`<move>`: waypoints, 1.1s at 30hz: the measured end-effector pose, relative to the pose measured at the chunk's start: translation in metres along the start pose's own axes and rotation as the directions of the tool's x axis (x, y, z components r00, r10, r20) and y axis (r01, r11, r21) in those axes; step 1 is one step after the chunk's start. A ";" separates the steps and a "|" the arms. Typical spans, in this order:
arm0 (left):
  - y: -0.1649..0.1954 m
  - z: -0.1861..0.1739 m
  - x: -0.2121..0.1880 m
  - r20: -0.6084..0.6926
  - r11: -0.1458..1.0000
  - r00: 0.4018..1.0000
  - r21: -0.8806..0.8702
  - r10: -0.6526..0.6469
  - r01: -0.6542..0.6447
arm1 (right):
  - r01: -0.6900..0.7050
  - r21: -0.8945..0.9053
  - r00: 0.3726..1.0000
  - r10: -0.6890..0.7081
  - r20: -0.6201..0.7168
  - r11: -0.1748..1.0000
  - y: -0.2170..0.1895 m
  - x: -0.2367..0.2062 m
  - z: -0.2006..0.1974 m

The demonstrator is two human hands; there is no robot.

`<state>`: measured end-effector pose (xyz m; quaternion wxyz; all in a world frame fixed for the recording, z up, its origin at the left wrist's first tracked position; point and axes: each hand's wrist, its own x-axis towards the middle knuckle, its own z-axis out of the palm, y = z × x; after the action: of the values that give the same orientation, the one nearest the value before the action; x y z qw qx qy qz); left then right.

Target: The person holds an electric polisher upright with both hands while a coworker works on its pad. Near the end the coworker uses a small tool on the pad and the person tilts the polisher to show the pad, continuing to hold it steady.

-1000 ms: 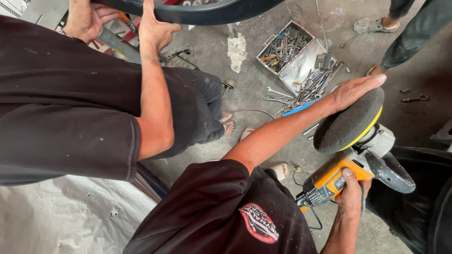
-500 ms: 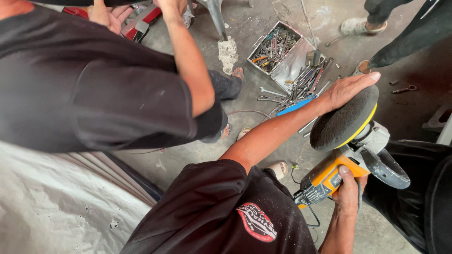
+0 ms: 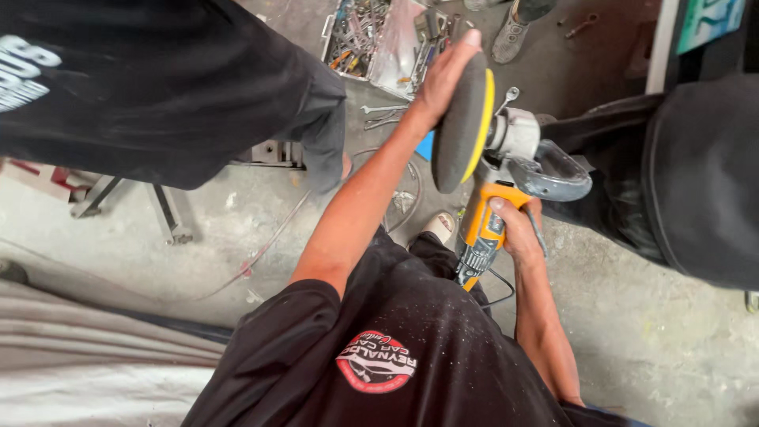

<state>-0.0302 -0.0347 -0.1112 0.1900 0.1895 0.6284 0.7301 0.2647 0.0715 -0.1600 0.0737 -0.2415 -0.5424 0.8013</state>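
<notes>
1. Since the earlier frames the polisher has swung up: its pad now stands on edge, nearly vertical, where it lay flatter before. The tool tray has shifted toward the top of view, and the co-worker in black has moved to the upper left.
2. Left hand (image 3: pixel 443 79): flat and spread against the dark face of the foam pad (image 3: pixel 458 130), fingers pointing up past its rim. No closed grip; the palm presses on the pad.
3. Right hand (image 3: pixel 514 229): grip closed around the yellow body of the polisher (image 3: pixel 482 229), just below the grey gear head (image 3: pixel 518 134).
4. Polisher position: held in the air in front of the person, above the concrete floor (image 3: pixel 632 316). Pad has a yellow backing rim; a grey loop handle (image 3: pixel 553 170) sits on the right of the head.
5. Cord trails from the tool's lower end; its run cannot be followed.
6. Surroundings: metal tray of loose tools (image 3: pixel 364 35) on the floor at top, wrenches (image 3: pixel 383 115) lying just beside it. Grey cloth at lower left.
</notes>
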 end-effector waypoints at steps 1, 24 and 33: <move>0.003 -0.002 -0.004 0.036 0.991 0.995 -0.092 -0.096 0.099 | 0.001 0.014 1.000 -0.001 0.018 1.000 -0.002 -0.001 0.003; 0.028 -0.004 -0.019 0.082 0.994 0.994 -0.077 -0.074 0.081 | -0.009 0.060 0.998 0.005 0.070 0.998 -0.022 -0.008 0.022; 0.031 -0.003 -0.021 0.081 0.992 0.992 -0.072 -0.099 0.105 | 0.006 0.063 0.998 -0.009 0.057 0.998 -0.019 -0.007 0.020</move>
<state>-0.0150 -0.0517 -0.0819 0.2583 0.1780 0.6014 0.7348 0.2584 0.0596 -0.1343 0.0686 -0.2138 -0.5196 0.8244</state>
